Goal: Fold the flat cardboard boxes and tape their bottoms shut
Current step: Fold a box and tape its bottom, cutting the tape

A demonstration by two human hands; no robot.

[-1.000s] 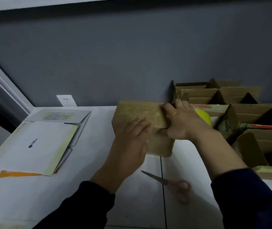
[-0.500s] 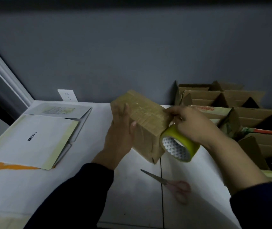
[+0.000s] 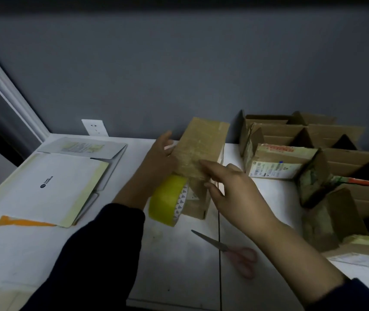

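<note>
cardboard box (image 3: 201, 149) bottom looks taped; my left hand (image 3: 161, 160) and right hand (image 3: 230, 191) press it, fingers straight, spread. tape roll (image 3: 167, 200) seems uncut; scissors (image 3: 230, 250) lie near.

It looks like a small packing or mailing station in a plain indoor room, more office than workshop. A white surface (image 3: 179, 277) runs along a bare grey wall (image 3: 179, 75), with a socket (image 3: 94, 127) just above it. Folded cardboard boxes (image 3: 275, 131) crowd the right side in rows. White mailers (image 3: 51, 187) lie stacked at the left, with a yellow tape roll (image 3: 164, 202) and scissors (image 3: 230, 249) between them.
</note>
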